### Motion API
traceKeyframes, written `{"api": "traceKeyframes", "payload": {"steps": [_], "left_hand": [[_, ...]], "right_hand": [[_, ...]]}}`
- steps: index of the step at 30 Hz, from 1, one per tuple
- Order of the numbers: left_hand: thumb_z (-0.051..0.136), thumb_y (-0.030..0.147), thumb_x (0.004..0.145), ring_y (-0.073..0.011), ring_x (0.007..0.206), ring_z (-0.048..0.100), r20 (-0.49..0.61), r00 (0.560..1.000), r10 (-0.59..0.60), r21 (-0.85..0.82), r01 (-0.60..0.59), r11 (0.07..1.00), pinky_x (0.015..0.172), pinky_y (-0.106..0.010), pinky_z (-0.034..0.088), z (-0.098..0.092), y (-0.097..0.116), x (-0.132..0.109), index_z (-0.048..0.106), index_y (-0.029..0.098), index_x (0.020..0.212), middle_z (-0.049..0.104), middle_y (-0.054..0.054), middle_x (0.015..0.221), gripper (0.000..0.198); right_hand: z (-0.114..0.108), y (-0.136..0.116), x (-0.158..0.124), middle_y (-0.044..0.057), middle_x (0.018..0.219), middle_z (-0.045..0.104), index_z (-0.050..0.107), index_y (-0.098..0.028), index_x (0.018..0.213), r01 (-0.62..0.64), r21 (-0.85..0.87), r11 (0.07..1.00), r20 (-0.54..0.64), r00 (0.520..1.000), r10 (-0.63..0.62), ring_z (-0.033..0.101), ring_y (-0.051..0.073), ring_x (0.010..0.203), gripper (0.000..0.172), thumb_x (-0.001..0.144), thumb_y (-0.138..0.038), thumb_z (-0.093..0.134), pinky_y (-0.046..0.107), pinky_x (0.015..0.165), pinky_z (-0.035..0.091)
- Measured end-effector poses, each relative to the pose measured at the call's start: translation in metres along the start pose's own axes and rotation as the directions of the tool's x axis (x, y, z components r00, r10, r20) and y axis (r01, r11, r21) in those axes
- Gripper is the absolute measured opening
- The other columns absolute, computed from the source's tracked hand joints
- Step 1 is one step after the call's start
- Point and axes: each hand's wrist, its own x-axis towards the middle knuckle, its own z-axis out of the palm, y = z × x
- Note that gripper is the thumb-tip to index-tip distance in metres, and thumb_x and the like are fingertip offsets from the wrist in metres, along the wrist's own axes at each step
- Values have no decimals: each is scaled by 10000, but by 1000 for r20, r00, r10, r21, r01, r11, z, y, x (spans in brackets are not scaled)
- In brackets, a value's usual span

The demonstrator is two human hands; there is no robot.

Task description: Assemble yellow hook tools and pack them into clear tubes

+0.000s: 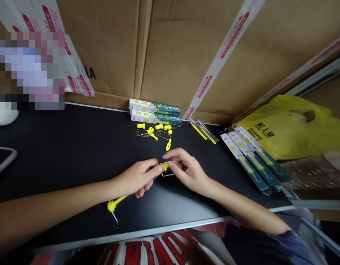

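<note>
My left hand (139,178) is closed around a yellow plastic rod (117,201) with a metal hook at its lower end, which sticks out below my fist. My right hand (186,169) pinches a thin wire loop (170,173) at the rod's yellow tip (165,166), fingertips of both hands nearly touching. Both hands hover just above the black table (76,154). Beyond them lie several loose yellow caps and wire clips (156,130).
Two boxed packs (155,112) lie against the cardboard wall (170,48). Several packaged tools (252,158) fan out at the right beside a yellow plastic bag (291,125). Clear sleeves with yellow rods (203,130) lie nearby. A device edge (4,158) shows at the left.
</note>
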Motion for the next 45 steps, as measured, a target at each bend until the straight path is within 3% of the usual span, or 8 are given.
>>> {"api": "traceKeyframes", "payload": {"steps": [2,7,13,16,22,29,34,45], "left_hand": [[422,605,880,-57,301,431,-10,1000,17,-46,-17,999,264,-125,344,-1,0,0,431,214,816,473,92,506,397],[430,585,890,-46,285,417,-41,996,75,-159,-81,984,259,-112,316,-2,0,1,418,216,804,476,97,508,380],[438,569,897,-45,268,410,-75,992,100,-185,-113,976,248,-109,295,-1,0,1,416,212,789,477,99,498,374],[442,564,899,-46,258,407,-102,986,129,-205,-148,967,240,-105,288,-1,-1,1,422,209,782,477,100,481,375],[423,520,925,-37,248,378,-62,985,159,-329,-170,929,239,-105,309,1,-5,4,473,188,774,464,94,450,368],[461,534,895,-34,235,303,31,994,106,-521,-74,850,223,-127,324,3,1,5,484,176,731,421,96,410,395],[427,520,916,-32,231,292,112,988,109,-524,-34,851,226,-127,318,-1,0,5,442,160,573,379,75,370,497],[430,546,908,-36,235,276,266,956,124,-536,40,843,234,-133,333,-7,-2,5,511,147,670,374,85,378,472]], "right_hand": [[6,1,0,-71,660,466,423,-240,1044,-83,192,978,-49,994,94,423,64,486,183,908,-247,545,171,434,374],[24,5,0,-127,661,497,325,-272,926,-192,582,790,-94,949,300,410,36,368,407,791,-322,706,142,312,395],[34,4,-2,-38,562,616,474,-181,775,-459,612,644,196,877,439,540,65,411,322,841,-461,619,132,344,437],[35,3,-2,5,627,645,559,-143,731,-461,640,615,204,873,442,591,79,482,359,857,-478,591,151,386,481],[35,2,-2,8,658,643,602,-139,705,-335,621,709,79,926,369,635,100,566,329,853,-433,612,212,516,555],[35,4,-1,-19,599,611,563,-153,687,-234,563,793,8,961,278,601,87,511,316,867,-409,600,220,526,524],[32,2,-2,-10,598,602,563,-163,656,-192,493,849,-9,974,226,593,100,531,329,869,-412,595,238,545,508],[26,-5,-5,24,616,622,629,-178,600,-69,219,973,-63,994,84,572,128,589,333,896,-315,562,264,596,458]]}}
